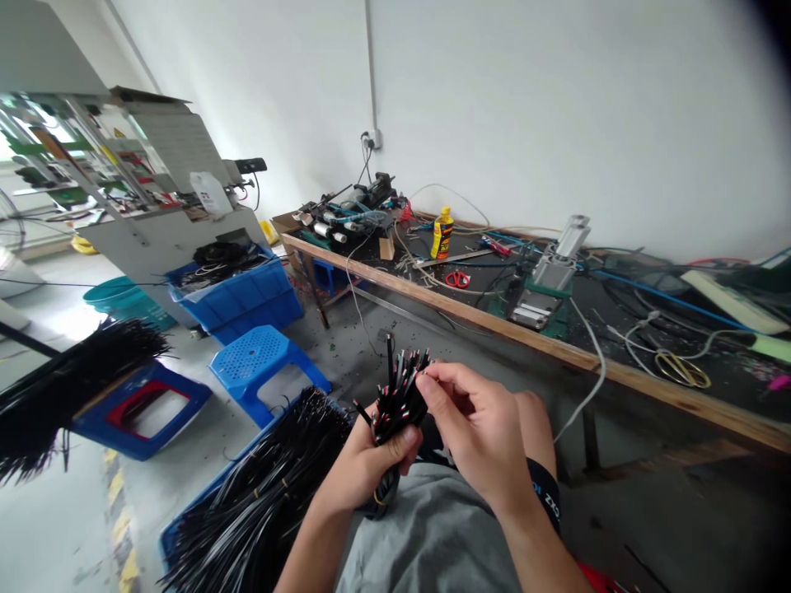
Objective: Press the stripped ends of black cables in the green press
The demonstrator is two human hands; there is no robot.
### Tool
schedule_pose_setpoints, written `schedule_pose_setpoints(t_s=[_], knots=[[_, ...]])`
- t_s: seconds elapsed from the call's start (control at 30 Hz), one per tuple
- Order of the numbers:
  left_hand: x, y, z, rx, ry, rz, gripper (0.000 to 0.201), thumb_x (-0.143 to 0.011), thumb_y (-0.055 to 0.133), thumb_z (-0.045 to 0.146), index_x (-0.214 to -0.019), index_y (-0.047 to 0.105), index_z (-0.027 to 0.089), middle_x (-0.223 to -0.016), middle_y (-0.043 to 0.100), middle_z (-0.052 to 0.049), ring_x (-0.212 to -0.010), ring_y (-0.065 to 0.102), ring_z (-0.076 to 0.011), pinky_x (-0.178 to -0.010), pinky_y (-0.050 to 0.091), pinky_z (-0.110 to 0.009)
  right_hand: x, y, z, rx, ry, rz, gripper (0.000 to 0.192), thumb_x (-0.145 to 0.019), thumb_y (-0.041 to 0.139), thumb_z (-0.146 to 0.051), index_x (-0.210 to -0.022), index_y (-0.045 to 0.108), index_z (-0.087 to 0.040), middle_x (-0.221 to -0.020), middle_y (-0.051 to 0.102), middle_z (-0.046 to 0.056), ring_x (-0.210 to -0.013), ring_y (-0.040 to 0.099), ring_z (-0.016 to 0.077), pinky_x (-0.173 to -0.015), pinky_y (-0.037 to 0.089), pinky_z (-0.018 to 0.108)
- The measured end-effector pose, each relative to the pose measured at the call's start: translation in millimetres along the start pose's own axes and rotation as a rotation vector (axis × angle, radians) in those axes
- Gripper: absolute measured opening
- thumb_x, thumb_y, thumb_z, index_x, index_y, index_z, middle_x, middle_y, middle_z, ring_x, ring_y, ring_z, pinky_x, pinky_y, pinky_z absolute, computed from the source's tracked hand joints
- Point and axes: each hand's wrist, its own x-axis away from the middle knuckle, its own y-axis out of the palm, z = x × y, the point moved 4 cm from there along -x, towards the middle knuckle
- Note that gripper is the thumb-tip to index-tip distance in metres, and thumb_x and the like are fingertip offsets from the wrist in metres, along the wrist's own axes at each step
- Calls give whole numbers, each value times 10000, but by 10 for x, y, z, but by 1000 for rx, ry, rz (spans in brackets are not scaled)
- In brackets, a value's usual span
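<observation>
A bundle of black cables point(399, 399) is upright above my lap, its cut ends showing small red, white and green cores. My left hand point(376, 461) is wrapped round the bundle below those ends. At the bundle's right edge, the thumb and fingers of my right hand point(473, 416) pinch the end of a black cable; its tip is mostly hidden by the fingers. A yellow tie point(380, 498) circles the bundle lower down. To the left, many more black cables point(272, 494) lie in a blue crate point(170, 539).
Ahead runs a wood-edged workbench point(383, 280) with a yellow bottle point(442, 233), red-handled scissors point(457, 280), gold-handled scissors point(681, 369) and a metal fixture point(547, 284). At left stand a blue stool point(253, 358), a blue bin point(247, 292) and more cables point(80, 375) on another stool.
</observation>
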Motion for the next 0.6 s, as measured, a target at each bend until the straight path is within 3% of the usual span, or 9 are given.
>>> schedule_pose_setpoints(t_s=[0.17, 0.33, 0.47, 0.6], knots=[[24, -86, -29, 46, -19, 46, 591, -868, 875, 674, -693, 644, 160, -599, 562, -6, -519, 496, -109, -492, 363, -248, 72, 5, -39, 33, -136, 19, 161, -1062, 717, -269, -1202, 783, -224, -663, 624, -54, -571, 626, 102, -585, 518, 203], [55, -120, -18, 136, -49, 217, 512, -671, 1036, 527, -785, 695, 162, -630, 621, 5, -525, 549, -134, -519, 472, -269, 158, 201, -104, 64, -181, -227, 134, -1058, 703, -220, -1119, 817, -183, -765, 744, 3, -628, 688, 120, -590, 520, 230], [73, -104, -12, 153, -79, 296, 437, -593, 1030, 343, -803, 690, 167, -648, 644, 10, -526, 559, -145, -515, 503, -285, 144, 234, -141, 88, -207, -235, 147, -1050, 734, -238, -1125, 834, -162, -840, 783, 34, -696, 697, 138, -638, 532, 250], [74, -104, -12, 105, -52, 303, 362, -632, 987, 316, -772, 688, 168, -672, 660, 3, -583, 571, -150, -557, 517, -277, 125, 226, -147, 60, -176, -235, 123, -1043, 718, -222, -957, 795, -182, -796, 756, 12, -684, 673, 124, -619, 495, 240]])
